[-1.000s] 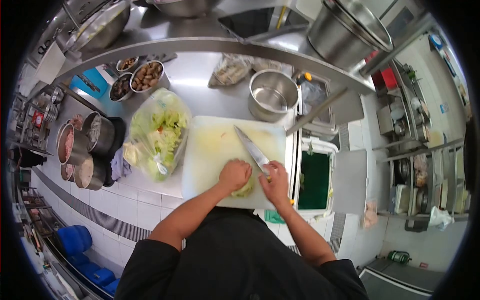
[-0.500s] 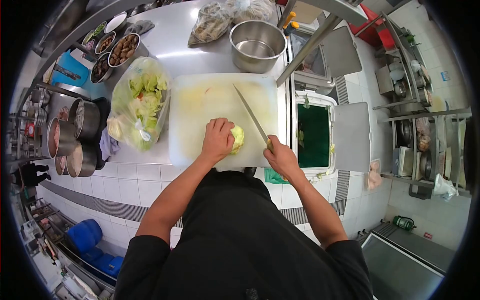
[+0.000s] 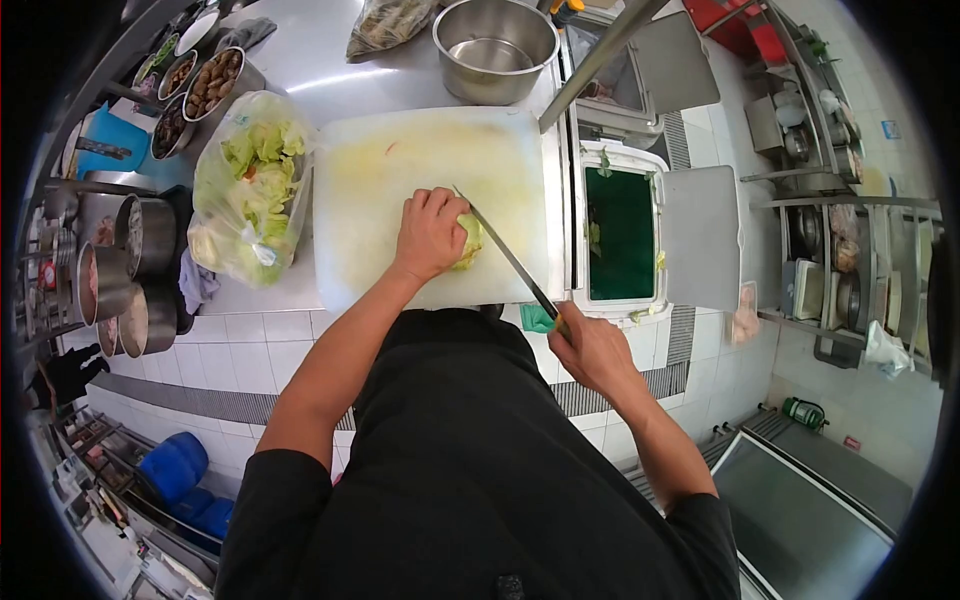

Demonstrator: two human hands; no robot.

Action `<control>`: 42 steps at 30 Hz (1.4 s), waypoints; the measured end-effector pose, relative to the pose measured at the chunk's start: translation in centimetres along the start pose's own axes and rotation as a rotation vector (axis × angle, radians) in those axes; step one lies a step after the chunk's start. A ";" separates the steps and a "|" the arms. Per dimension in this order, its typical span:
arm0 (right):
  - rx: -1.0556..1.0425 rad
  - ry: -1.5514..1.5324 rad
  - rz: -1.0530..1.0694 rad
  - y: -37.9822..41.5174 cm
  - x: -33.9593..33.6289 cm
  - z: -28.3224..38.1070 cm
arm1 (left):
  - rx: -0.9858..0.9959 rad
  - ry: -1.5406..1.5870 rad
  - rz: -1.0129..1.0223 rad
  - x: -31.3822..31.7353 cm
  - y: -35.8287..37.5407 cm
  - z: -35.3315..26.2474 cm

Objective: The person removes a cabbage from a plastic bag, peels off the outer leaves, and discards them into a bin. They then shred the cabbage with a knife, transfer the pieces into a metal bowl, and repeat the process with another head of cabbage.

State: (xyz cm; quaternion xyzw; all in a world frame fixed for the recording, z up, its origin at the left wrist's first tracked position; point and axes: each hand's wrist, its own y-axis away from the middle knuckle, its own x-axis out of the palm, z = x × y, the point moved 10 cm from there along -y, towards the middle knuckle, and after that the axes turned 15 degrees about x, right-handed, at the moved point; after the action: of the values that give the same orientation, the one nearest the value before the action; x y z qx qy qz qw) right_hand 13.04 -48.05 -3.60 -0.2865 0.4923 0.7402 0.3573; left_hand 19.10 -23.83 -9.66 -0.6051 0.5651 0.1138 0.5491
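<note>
On the white cutting board [image 3: 370,230], my left hand [image 3: 430,233] grips a pale green head of vegetable [image 3: 468,243] from its left side, with the fingers curled over it. My right hand [image 3: 590,348] is closed round the yellowish handle of a long knife [image 3: 510,255]. The blade slants up and left, its tip close to the top right of the vegetable and its middle to the right of it. Left of the board lies a clear plastic bag [image 3: 252,190] with green leaves inside.
A steel pot [image 3: 495,50] stands behind the board. Bowls of food [image 3: 212,85] and several metal pots [image 3: 150,235] are at the left. Right of the board is an open bin [image 3: 620,235] with a dark green inside. A metal post [image 3: 600,65] slants above.
My right hand has moved down and right with the knife, whose tip is now nearer the vegetable. The whole view has shifted, so the board sits higher in it. My left hand still grips the vegetable.
</note>
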 end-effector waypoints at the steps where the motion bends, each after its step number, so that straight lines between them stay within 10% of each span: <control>1: 0.021 0.018 0.026 0.7 -0.3 -0.1 | -0.002 0.002 0.003 0.1 0.0 0.1; 42: -0.136 0.063 -0.081 -11.2 3.6 6.1 | -0.037 0.055 -0.073 -0.5 0.2 0.3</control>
State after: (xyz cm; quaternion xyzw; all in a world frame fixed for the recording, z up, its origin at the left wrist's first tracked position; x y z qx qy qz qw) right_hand 19.61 -38.56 -10.08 -0.3531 0.4398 0.7474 0.3511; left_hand 18.92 -23.31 -9.51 -0.6382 0.5553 0.0875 0.5259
